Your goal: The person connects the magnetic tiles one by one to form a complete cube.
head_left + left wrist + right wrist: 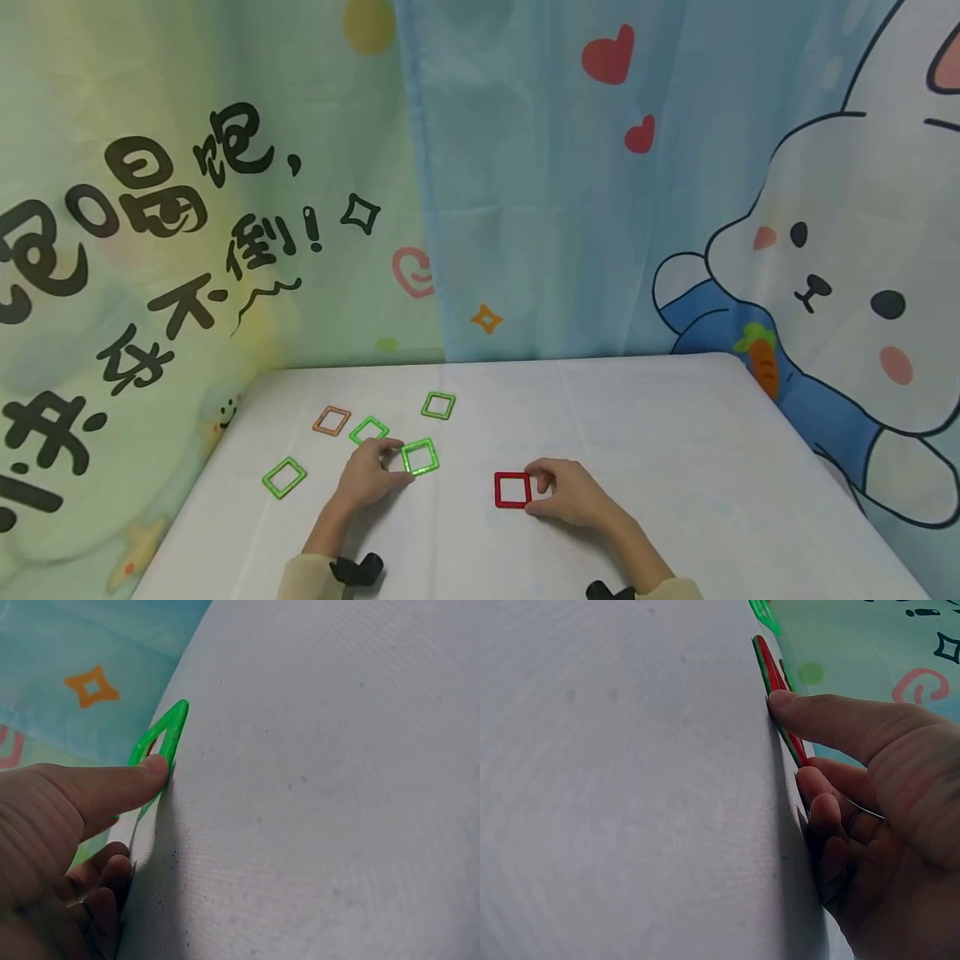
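On the white table [675, 450] my left hand [397, 462] pinches the left edge of a green square frame [420, 457] that lies flat. In the left wrist view one straight finger [142, 776] presses that green frame [171, 724] while the other fingers curl below. My right hand [536, 492] holds the right edge of a red square frame [513, 489], also flat on the table. The right wrist view shows a fingertip [784, 701] on the red frame [767, 664], with the remaining fingers curled.
Three more green frames lie at the left [284, 477], behind my left hand [368, 430] and further back [438, 405]. An orange frame [332, 420] sits beside them. A printed curtain [525, 208] hangs behind and around the table.
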The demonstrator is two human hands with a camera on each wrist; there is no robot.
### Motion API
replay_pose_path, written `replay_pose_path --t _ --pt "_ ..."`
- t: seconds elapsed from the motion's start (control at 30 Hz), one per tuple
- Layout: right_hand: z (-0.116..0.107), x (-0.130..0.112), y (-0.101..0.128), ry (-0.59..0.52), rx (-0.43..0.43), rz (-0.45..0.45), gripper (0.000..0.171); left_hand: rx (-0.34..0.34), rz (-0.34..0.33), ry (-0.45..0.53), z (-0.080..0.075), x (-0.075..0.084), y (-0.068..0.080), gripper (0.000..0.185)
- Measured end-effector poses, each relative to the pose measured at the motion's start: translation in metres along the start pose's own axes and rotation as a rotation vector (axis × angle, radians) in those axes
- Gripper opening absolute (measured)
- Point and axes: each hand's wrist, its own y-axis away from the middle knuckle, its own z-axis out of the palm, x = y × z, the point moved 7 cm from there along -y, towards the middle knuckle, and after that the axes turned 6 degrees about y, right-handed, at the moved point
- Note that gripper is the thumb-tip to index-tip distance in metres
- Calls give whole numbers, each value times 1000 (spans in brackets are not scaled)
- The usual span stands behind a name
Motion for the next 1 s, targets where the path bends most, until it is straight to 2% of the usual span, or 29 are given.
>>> replay_pose_path --t 0.17,0.3,0.5,0.63,0.8,1.0 --pt "-3 1 0 27 18 3 45 46 19 96 -4 5 -4 37" --pt "-3 1 0 19 20 13 45 88 -15 201 -6 6 -7 18" --pt "0 1 1 -8 7 3 46 99 -54 330 -2 5 -6 15" --pt "2 2 1 5 1 23 48 98 -35 398 3 9 -7 14" --pt "1 1 0 4 6 46 49 98 27 443 11 24 -7 13" --pt "2 -1 3 6 3 59 48 57 86 493 25 39 -2 14"
